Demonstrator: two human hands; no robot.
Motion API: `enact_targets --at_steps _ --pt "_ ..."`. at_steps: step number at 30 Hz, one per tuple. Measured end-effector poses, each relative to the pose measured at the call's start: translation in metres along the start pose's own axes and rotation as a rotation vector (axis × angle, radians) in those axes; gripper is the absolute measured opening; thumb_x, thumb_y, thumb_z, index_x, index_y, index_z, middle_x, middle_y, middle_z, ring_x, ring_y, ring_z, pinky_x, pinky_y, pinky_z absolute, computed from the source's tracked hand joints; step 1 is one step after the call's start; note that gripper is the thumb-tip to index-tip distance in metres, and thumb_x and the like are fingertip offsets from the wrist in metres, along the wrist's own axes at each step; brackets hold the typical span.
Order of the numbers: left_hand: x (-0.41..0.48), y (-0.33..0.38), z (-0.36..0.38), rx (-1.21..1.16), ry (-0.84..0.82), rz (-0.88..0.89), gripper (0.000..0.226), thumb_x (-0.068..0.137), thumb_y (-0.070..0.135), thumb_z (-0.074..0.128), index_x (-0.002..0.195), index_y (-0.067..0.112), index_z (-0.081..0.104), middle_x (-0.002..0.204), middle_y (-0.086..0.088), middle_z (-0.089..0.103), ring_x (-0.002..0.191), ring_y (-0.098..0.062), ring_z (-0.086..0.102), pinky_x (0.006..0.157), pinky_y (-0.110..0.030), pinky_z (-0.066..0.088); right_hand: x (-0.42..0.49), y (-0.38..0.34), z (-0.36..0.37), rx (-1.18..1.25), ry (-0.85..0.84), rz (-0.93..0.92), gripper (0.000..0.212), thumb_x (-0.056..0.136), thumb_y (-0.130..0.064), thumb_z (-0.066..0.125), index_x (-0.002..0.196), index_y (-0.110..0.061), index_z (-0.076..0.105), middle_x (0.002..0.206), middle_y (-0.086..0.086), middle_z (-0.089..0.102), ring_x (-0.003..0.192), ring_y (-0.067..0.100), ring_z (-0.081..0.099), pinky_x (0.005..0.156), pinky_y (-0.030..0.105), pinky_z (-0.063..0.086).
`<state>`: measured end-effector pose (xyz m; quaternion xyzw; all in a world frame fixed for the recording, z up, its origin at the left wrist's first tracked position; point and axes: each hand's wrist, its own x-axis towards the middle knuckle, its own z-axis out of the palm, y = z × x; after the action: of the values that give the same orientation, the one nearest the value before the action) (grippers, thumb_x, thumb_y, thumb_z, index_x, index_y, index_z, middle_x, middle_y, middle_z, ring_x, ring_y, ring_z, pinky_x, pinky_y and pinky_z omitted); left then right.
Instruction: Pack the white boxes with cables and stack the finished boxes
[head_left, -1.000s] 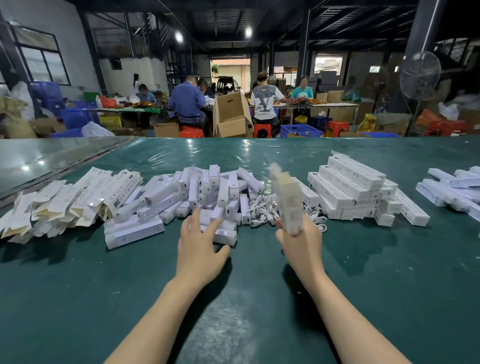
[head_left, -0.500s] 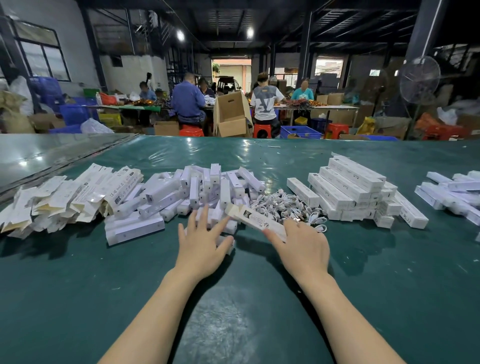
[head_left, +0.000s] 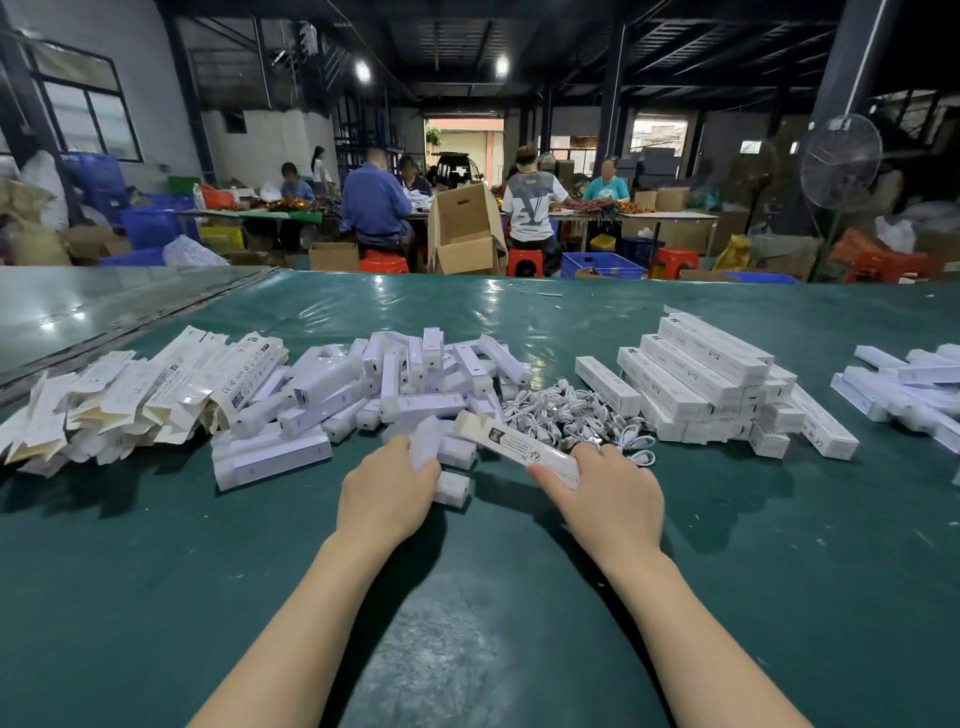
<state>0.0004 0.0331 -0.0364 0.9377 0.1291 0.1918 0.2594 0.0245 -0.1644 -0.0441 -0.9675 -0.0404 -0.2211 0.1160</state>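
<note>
The person's right hand (head_left: 605, 493) pinches one long, flat white cardboard box with black print (head_left: 517, 448), thumb along its near edge and fingers curled over the far end, so the open mouth of the box points left toward the other hand, which looks to me like the ready position for filling. The left hand (head_left: 387, 491) is closed around a small white plastic-wrapped block (head_left: 427, 441), blurred, drawn from the loose heap of similar white pieces (head_left: 415, 374) just beyond its fingers. Just past the right hand's knuckles lies the tangle of coiled white cables (head_left: 566, 413), kept within easy reach. Farther right of that grip sits the neat stack of closed white boxes (head_left: 701, 379), well clear of the working spot on the green table covering (head_left: 156, 545). Flattened unfolded cartons (head_left: 130, 395) wait far off to the left.
</note>
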Motion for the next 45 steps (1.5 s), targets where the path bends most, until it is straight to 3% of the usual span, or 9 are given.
enact_targets --at_steps 4,7,9,23,29,32,35,39,45 --pt "-0.001 0.008 -0.007 -0.619 0.065 -0.114 0.032 0.092 0.018 0.042 0.060 0.014 0.040 0.058 0.002 0.039 0.058 -0.017 0.035 0.053 -0.030 0.025 0.000 0.001 -0.001 0.045 -0.007 -0.030 0.052 0.082 -0.070 0.035 0.088 -0.023 0.056 0.087 -0.002 0.057 0.083 0.024 0.057 0.064 0.031 0.029" --pt "-0.001 0.014 -0.016 -1.395 0.024 -0.173 0.023 0.095 0.012 0.043 0.077 0.017 0.056 0.058 0.010 0.056 0.056 -0.005 0.050 0.053 -0.019 0.039 0.000 0.000 -0.001 0.103 -0.021 -0.057 0.049 0.081 -0.070 0.037 0.082 -0.024 0.055 0.082 -0.004 0.053 0.081 0.022 0.056 0.061 0.031 0.029" --pt "-0.004 0.015 -0.017 -1.510 -0.027 -0.098 0.018 0.093 0.006 0.046 0.086 0.016 0.060 0.070 0.009 0.068 0.066 -0.005 0.064 0.059 -0.018 0.051 0.000 -0.001 0.000 0.148 -0.027 -0.078 0.049 0.080 -0.069 0.040 0.085 -0.024 0.058 0.082 -0.006 0.052 0.081 0.021 0.056 0.061 0.030 0.028" --pt "-0.008 0.013 -0.007 -1.140 0.070 -0.051 0.009 0.090 0.007 0.054 0.099 0.008 0.054 0.088 -0.002 0.067 0.070 -0.005 0.068 0.061 -0.018 0.054 -0.002 -0.003 -0.001 0.318 -0.013 -0.073 0.043 0.076 -0.070 0.043 0.064 -0.029 0.044 0.072 -0.007 0.050 0.070 0.015 0.051 0.054 0.029 0.024" --pt "-0.007 0.008 -0.009 -1.087 0.052 -0.072 0.003 0.086 0.010 0.062 0.087 0.013 0.061 0.071 0.007 0.072 0.067 -0.007 0.069 0.051 -0.017 0.051 -0.003 -0.002 -0.001 0.384 -0.025 -0.100 0.042 0.075 -0.070 0.050 0.077 -0.029 0.061 0.073 -0.009 0.051 0.071 0.013 0.051 0.055 0.026 0.028" --pt "-0.006 0.007 -0.009 -1.087 0.130 -0.076 0.030 0.081 0.013 0.068 0.101 0.016 0.046 0.069 0.006 0.069 0.061 -0.008 0.067 0.048 -0.019 0.051 -0.005 -0.004 -0.001 0.418 -0.031 -0.138 0.042 0.073 -0.070 0.054 0.081 -0.030 0.065 0.069 -0.011 0.047 0.070 0.011 0.049 0.055 0.018 0.029" --pt "-0.009 0.009 -0.008 -1.025 0.201 -0.054 0.045 0.076 0.017 0.074 0.106 0.022 0.041 0.066 0.013 0.069 0.061 -0.008 0.066 0.053 -0.020 0.053 -0.006 -0.006 -0.003 0.399 -0.013 -0.155 0.042 0.072 -0.068 0.056 0.082 -0.029 0.067 0.073 -0.009 0.052 0.071 0.012 0.052 0.056 0.025 0.032" --pt "-0.015 0.018 -0.001 -0.956 0.278 -0.127 0.020 0.080 0.027 0.069 0.092 0.023 0.054 0.077 0.007 0.067 0.079 -0.016 0.066 0.073 -0.035 0.050 -0.007 -0.008 -0.004 0.353 0.006 -0.136 0.046 0.072 -0.070 0.053 0.085 -0.028 0.067 0.075 -0.008 0.052 0.074 0.015 0.054 0.058 0.027 0.031" --pt "-0.013 0.021 0.001 -0.840 0.140 -0.074 0.020 0.095 0.037 0.042 0.080 0.032 0.053 0.107 -0.004 0.055 0.093 -0.016 0.051 0.083 -0.025 0.035 -0.007 -0.009 -0.005 0.387 -0.007 -0.091 0.040 0.073 -0.069 0.050 0.083 -0.033 0.064 0.071 -0.011 0.046 0.069 0.010 0.047 0.052 0.017 0.025"
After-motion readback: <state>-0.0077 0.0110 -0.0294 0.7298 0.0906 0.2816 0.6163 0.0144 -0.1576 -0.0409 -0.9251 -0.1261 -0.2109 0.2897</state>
